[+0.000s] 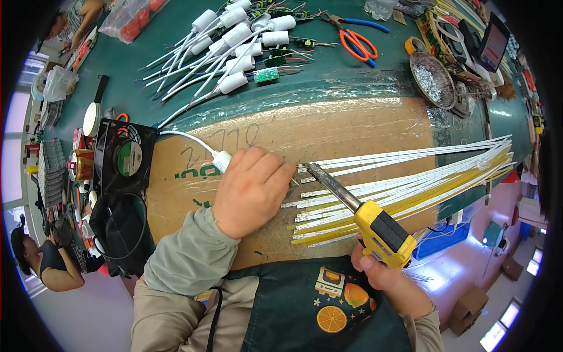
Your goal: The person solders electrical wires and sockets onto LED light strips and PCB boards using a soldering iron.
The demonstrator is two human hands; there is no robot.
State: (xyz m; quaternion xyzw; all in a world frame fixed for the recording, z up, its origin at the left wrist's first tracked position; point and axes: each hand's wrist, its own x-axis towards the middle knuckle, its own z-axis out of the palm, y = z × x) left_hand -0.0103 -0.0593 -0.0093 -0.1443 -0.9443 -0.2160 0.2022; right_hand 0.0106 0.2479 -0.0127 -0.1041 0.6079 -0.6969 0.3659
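Observation:
My left hand is closed around a white plastic cap with a white cable running from its far end. What sticks out beyond its fingertips is too small to make out. My right hand grips a yellow and black soldering gun by its handle. The gun's dark tip points up and left, close to my left fingertips and the end of a white LED strip. Whether tip and strip touch, I cannot tell. Several more white and yellow strips fan out below, on a brown cardboard sheet.
A pile of white capped drivers with wires and green boards lies at the back. Blue-handled pliers and orange-handled cutters sit beside it. A round metal dish stands far right, a black fan left. Other people are at the left.

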